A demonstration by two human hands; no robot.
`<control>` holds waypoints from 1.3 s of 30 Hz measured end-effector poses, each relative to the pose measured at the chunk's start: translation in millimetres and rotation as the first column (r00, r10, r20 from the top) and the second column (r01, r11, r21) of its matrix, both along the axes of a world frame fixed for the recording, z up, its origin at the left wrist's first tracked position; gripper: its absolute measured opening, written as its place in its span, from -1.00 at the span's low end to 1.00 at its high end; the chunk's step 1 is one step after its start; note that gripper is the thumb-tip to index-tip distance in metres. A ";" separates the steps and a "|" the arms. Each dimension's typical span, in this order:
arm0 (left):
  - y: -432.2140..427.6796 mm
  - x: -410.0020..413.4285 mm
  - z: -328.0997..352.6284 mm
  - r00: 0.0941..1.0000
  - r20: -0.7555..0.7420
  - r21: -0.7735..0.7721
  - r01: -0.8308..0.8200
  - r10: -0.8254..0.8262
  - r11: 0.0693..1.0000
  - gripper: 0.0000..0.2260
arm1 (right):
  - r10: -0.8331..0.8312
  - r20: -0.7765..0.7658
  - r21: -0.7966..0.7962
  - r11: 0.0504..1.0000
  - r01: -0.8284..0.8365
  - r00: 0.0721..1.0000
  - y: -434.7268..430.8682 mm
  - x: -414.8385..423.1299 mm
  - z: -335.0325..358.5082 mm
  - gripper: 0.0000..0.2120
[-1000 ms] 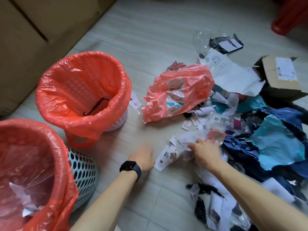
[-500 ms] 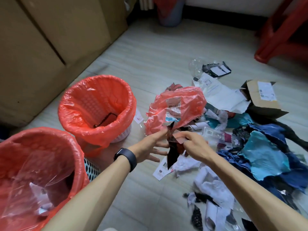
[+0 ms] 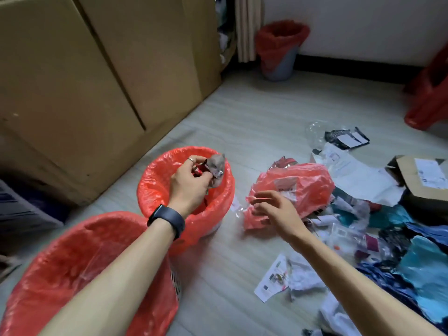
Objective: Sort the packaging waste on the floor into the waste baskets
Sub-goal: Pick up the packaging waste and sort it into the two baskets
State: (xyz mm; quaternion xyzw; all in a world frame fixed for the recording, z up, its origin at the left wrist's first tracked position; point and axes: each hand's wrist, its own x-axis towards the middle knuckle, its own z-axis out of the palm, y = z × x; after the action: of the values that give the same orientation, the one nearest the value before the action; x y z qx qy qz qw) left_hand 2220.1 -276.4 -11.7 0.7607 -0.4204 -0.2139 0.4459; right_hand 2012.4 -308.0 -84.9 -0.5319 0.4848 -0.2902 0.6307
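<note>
- A pale plank floor (image 3: 254, 122) runs to a white wall (image 3: 363, 25). Tall cardboard boxes (image 3: 97, 81) stand along its left edge.
- At the floor's far edge stands a grey-blue bin (image 3: 278, 61) with a red liner, and a red plastic stool (image 3: 429, 100) shows at the right edge.
- Two waste baskets lined with red bags stand on the left side of the floor: the near basket (image 3: 72, 258) by the lower left corner and the far basket (image 3: 150, 187) just beyond it, touching it.
- The left hand (image 3: 191, 183), with a black smartwatch (image 3: 167, 220) on its wrist, is over the far basket's mouth. Its fingers (image 3: 194, 163) are curled around a crumpled wrapper (image 3: 214, 166), silver-grey with some red.
- The right hand (image 3: 276, 212) hangs over the near edge of a red plastic bag (image 3: 308, 185) lying mid-floor. Its fingers (image 3: 264, 196) are loosely spread and hold nothing.
- The rest of the packaging waste lies toward the floor's right edge: white mailers (image 3: 358, 175), an open cardboard carton (image 3: 409, 175), blue and teal plastic scraps (image 3: 424, 270) and paper labels (image 3: 271, 282).
</note>
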 end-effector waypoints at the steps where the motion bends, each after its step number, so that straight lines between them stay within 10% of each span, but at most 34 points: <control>1: -2.4 13.4 2.0 0.992 0.118 -0.014 -0.044 0.045 0.999 -0.84 | 0.004 -0.094 -0.058 0.998 -0.009 0.996 0.6 2.1 -9.5 -0.76; 8: -0.1 59.2 -61.2 0.826 0.539 0.453 -0.115 -0.168 0.884 -0.72 | 0.102 -0.679 -0.360 0.817 -0.451 0.727 24.5 13.1 -63.2 -0.42; 14: 3.0 79.5 -91.3 0.825 0.296 0.784 0.078 -0.481 0.616 -0.45 | 0.164 -0.695 -0.483 0.616 -0.623 0.700 28.7 64.6 -49.5 -0.17; 25: 12.4 73.4 -70.7 0.825 0.225 0.727 0.212 -0.518 0.653 -0.34 | 0.109 -0.521 -0.476 0.786 -0.394 0.847 29.4 85.4 -39.3 -0.70; 34: 14.4 9.0 -41.8 0.805 0.481 0.373 0.169 -0.346 0.912 -0.71 | 0.206 -0.494 -0.319 0.861 -0.396 0.845 40.8 17.5 -42.6 -0.41; 39: 15.1 -71.9 -70.0 0.708 0.593 0.136 0.381 -0.383 0.915 -0.78 | 0.226 -0.766 -0.035 0.920 -0.389 0.602 66.5 -91.8 -93.4 -0.42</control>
State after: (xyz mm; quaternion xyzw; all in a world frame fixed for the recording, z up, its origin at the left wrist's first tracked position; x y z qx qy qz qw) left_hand 2148.2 -261.3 -81.7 0.6857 -0.6886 -0.0463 0.2315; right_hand 1920.6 -241.6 -178.3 -0.7389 0.5698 0.0215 0.3589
